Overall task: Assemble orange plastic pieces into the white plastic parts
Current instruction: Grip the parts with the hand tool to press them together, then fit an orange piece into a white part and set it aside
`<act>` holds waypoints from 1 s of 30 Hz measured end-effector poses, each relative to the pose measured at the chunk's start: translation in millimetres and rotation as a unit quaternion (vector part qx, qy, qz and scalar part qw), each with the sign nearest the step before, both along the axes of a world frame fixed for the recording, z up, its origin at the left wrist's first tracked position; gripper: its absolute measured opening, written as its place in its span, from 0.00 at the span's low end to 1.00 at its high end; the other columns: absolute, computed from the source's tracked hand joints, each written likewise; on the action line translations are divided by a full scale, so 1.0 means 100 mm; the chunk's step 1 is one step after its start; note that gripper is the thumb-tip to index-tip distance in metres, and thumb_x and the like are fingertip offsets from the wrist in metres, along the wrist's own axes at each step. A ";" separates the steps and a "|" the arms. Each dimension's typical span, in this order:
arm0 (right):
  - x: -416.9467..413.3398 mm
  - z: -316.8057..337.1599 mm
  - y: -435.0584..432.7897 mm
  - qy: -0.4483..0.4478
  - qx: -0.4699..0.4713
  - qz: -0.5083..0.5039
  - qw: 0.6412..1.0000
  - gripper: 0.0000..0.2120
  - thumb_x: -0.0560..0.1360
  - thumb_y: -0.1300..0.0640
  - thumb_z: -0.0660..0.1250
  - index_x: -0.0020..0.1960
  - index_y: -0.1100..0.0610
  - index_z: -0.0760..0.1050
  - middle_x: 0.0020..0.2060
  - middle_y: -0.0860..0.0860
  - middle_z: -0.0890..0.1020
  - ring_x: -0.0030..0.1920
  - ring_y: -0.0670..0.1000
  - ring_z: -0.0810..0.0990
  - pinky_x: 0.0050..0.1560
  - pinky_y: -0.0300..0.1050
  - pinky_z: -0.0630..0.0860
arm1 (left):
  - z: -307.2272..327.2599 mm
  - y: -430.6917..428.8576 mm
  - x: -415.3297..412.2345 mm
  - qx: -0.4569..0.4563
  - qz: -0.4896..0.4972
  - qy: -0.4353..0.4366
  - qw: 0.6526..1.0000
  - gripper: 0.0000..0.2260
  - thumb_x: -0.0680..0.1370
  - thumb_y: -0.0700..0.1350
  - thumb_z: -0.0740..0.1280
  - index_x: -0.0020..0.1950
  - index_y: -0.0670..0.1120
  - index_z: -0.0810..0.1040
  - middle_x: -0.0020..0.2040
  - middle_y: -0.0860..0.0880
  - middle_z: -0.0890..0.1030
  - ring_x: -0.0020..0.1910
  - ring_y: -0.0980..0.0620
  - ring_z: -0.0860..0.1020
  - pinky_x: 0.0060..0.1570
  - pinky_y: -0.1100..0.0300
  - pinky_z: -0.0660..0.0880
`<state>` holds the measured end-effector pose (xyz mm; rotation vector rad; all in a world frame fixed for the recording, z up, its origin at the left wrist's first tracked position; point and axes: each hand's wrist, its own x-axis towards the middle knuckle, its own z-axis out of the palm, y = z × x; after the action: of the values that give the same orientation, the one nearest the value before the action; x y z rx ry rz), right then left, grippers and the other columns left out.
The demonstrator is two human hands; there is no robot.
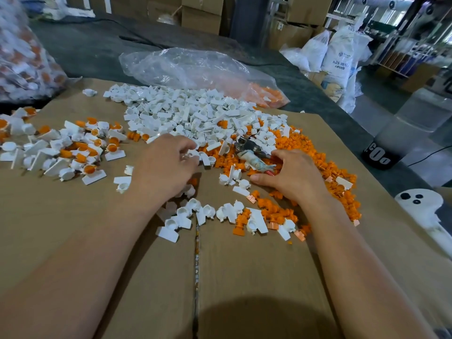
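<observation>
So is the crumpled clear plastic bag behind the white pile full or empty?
Nearly empty: the crumpled clear plastic bag lies flat, a few orange pieces inside.

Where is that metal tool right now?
Right of centre in the head view, the tool lies on the orange pieces, just beyond the right hand.

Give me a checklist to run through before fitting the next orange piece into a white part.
1. White parts near left hand: ok.
2. Orange pieces under right hand: ok.
3. Left hand holding a white part: cannot tell.
4. Right hand holding an orange piece: cannot tell.
5. Pliers out of the way: not ok, beside right fingers.
6. Finished pieces set apart: ok.
</observation>
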<state>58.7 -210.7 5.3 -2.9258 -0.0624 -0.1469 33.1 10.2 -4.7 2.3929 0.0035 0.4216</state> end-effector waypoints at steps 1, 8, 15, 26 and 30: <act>0.00 0.00 0.00 0.002 0.000 0.001 1.000 0.41 0.63 0.32 0.68 0.68 0.54 0.67 0.61 0.55 0.71 0.62 0.55 0.68 0.59 0.50 0.66 | -0.01 -0.02 0.01 0.030 -0.010 0.006 0.999 0.14 0.76 0.47 0.66 0.62 0.49 0.76 0.57 0.48 0.75 0.54 0.50 0.73 0.48 0.62 0.64; -0.01 0.01 0.01 0.003 0.009 0.002 1.000 0.40 0.63 0.30 0.64 0.66 0.55 0.68 0.61 0.54 0.71 0.61 0.54 0.68 0.56 0.49 0.67 | -0.06 -0.07 0.02 0.130 -0.078 0.038 0.988 0.22 0.78 0.54 0.60 0.71 0.52 0.67 0.66 0.46 0.67 0.67 0.45 0.62 0.63 0.57 0.57; -0.04 0.05 0.05 0.018 0.013 0.005 1.000 0.49 0.56 0.25 0.53 0.68 0.55 0.67 0.61 0.54 0.71 0.62 0.54 0.68 0.58 0.50 0.67 | -0.09 -0.09 0.01 0.227 -0.118 0.035 0.966 0.19 0.79 0.52 0.61 0.70 0.52 0.69 0.73 0.50 0.64 0.72 0.47 0.58 0.70 0.52 0.54; -0.04 0.04 0.03 -0.036 0.039 0.009 0.999 0.35 0.68 0.33 0.62 0.67 0.54 0.68 0.63 0.53 0.72 0.63 0.52 0.68 0.58 0.48 0.66 | -0.03 -0.10 -0.01 0.108 -0.075 -0.064 0.989 0.10 0.73 0.40 0.69 0.54 0.49 0.81 0.49 0.52 0.75 0.53 0.51 0.73 0.47 0.64 0.62; -0.13 0.14 0.05 -0.164 0.156 0.053 0.973 0.16 0.72 0.43 0.66 0.53 0.52 0.79 0.46 0.44 0.77 0.49 0.36 0.73 0.45 0.29 0.65 | 0.03 -0.10 -0.03 -0.022 -0.031 -0.070 0.997 0.18 0.70 0.38 0.73 0.57 0.48 0.79 0.49 0.54 0.70 0.46 0.56 0.72 0.39 0.78 0.63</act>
<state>45.8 -205.4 19.3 -2.5508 -0.2236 -0.5670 30.0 0.6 -1.2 2.3086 -0.1225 0.5520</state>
